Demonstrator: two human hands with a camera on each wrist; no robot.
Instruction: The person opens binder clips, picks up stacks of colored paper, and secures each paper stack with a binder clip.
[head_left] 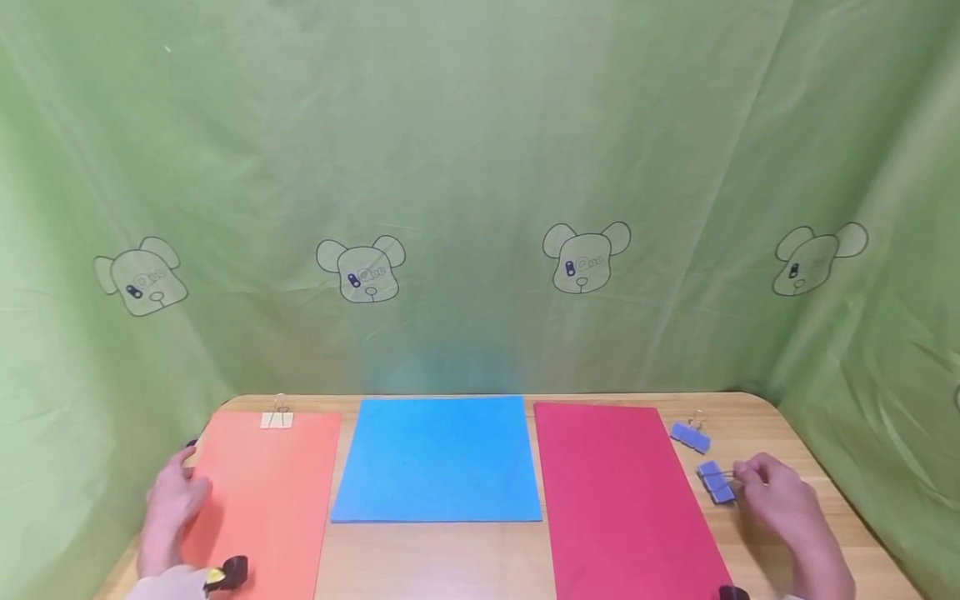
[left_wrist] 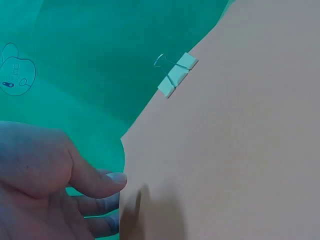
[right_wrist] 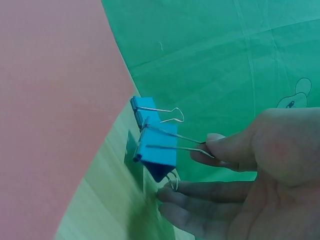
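Observation:
My right hand (head_left: 780, 496) pinches one wire handle of a blue binder clip (head_left: 716, 482) between thumb and index finger. The right wrist view shows that blue binder clip (right_wrist: 160, 147) over the wooden table, its other handle near my lower fingers. A second blue binder clip (head_left: 690, 437) lies just beyond it. On the left, my left hand (head_left: 174, 496) is at the left edge of an orange sheet (head_left: 270, 492), fingers loosely bent and the thumb tip close to that edge. A white binder clip (left_wrist: 178, 75) sits on the sheet's far edge.
A blue sheet (head_left: 438, 462) lies mid-table, and a magenta sheet (head_left: 618, 492) lies between it and the blue clips. Beside my left index finger is a small dark object (head_left: 191, 444), mostly hidden. Green cloth (head_left: 480, 183) hangs behind and beside the table.

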